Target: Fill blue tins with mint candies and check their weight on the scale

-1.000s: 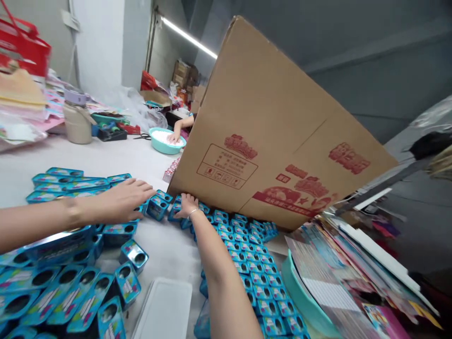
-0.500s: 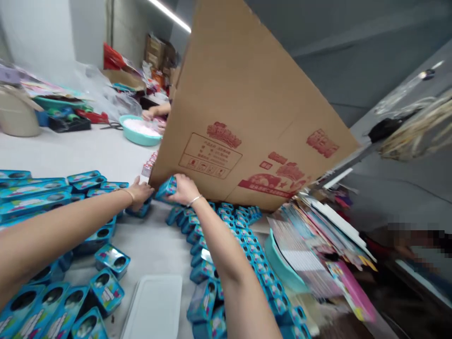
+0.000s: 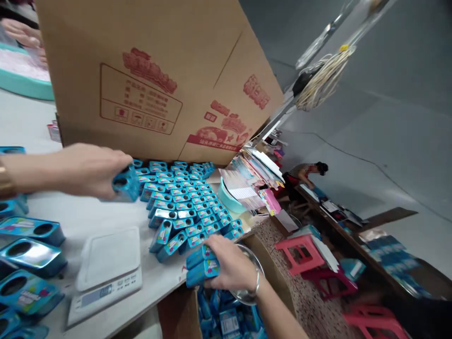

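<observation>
My left hand [image 3: 88, 172] is closed around a small blue tin [image 3: 127, 184] with a dark round spot on its end, held over the table just left of the rows. In my right hand [image 3: 233, 266] are blue tins [image 3: 203, 264], seemingly two side by side, gripped past the table's edge above an open carton [image 3: 176, 308]. Many loose blue tins [image 3: 229, 325] fill that carton. Between my hands, rows of blue tins [image 3: 183, 197] stand on the table. More blue tins [image 3: 31, 254] are at the left.
A white digital scale [image 3: 109, 263] sits near the front edge. Behind the rows rises a large cardboard box [image 3: 212, 56]. A metal bowl [image 3: 249, 292] is partly behind my right hand. Red stools [image 3: 300, 254] and a person [image 3: 302, 174] are at the right; another person's hand [image 3: 21, 33] is far left.
The view has swung right and down. My right hand has gone from the big box's base to above the carton, now with two tins. My left hand has lifted a tin.
</observation>
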Action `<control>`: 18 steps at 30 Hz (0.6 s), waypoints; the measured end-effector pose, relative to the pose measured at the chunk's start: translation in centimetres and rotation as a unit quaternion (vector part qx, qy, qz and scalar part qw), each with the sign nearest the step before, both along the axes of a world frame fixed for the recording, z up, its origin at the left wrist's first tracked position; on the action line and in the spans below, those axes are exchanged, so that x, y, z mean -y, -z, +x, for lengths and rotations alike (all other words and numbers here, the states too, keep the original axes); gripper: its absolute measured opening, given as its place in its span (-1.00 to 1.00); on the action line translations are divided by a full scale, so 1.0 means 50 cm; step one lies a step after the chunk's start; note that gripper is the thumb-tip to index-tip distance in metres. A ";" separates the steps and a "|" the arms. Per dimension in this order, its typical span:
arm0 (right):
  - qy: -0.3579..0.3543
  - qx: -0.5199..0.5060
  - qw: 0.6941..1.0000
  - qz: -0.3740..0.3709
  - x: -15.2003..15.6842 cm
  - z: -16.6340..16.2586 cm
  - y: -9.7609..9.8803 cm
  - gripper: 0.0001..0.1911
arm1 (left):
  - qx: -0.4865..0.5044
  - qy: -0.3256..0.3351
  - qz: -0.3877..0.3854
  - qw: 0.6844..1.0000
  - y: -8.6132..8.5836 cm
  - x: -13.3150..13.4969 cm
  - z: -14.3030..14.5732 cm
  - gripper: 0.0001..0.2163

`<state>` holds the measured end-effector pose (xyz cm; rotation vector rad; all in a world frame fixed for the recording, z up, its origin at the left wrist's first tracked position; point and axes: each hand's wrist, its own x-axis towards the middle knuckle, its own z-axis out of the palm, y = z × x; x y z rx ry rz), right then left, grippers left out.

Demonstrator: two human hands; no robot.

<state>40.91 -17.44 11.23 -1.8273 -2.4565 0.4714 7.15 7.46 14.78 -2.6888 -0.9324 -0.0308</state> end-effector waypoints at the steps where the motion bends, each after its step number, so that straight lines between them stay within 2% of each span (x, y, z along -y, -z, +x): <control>1: 0.020 0.025 0.999 -0.004 0.024 0.023 0.038 -0.16 | 0.040 0.005 -0.014 0.999 -0.009 0.060 0.036 -0.39; 3: 0.066 0.068 0.996 -0.003 0.052 0.067 0.101 -0.17 | 0.069 0.030 -0.095 0.993 0.000 0.179 0.110 -0.59; 4: 0.084 0.083 0.993 0.000 0.057 0.088 0.124 -0.19 | 0.067 0.044 -0.145 0.986 0.016 0.235 0.147 -0.62; 5: 0.095 0.094 0.991 0.006 0.058 0.107 0.143 -0.22 | 0.073 0.064 -0.181 0.979 0.038 0.286 0.182 -0.57; 7: 0.101 0.105 0.989 0.022 0.049 0.142 0.165 -0.24 | 0.070 0.087 -0.230 0.967 0.093 0.368 0.250 -0.35; 9: 0.091 0.108 0.989 0.040 0.033 0.169 0.177 -0.23 | 0.058 0.087 -0.239 0.965 0.154 0.421 0.311 -0.35; 13: 0.058 0.113 0.990 0.059 0.005 0.197 0.196 -0.22 | 0.043 0.066 -0.189 0.979 0.256 0.453 0.393 -0.43; 15: 0.048 0.118 0.989 0.072 -0.002 0.203 0.205 -0.18 | 0.047 0.053 -0.160 0.985 0.288 0.447 0.410 -0.48; 18: 0.044 0.122 0.987 0.098 0.000 0.208 0.216 -0.14 | 0.055 0.030 -0.137 0.989 0.313 0.440 0.419 -0.48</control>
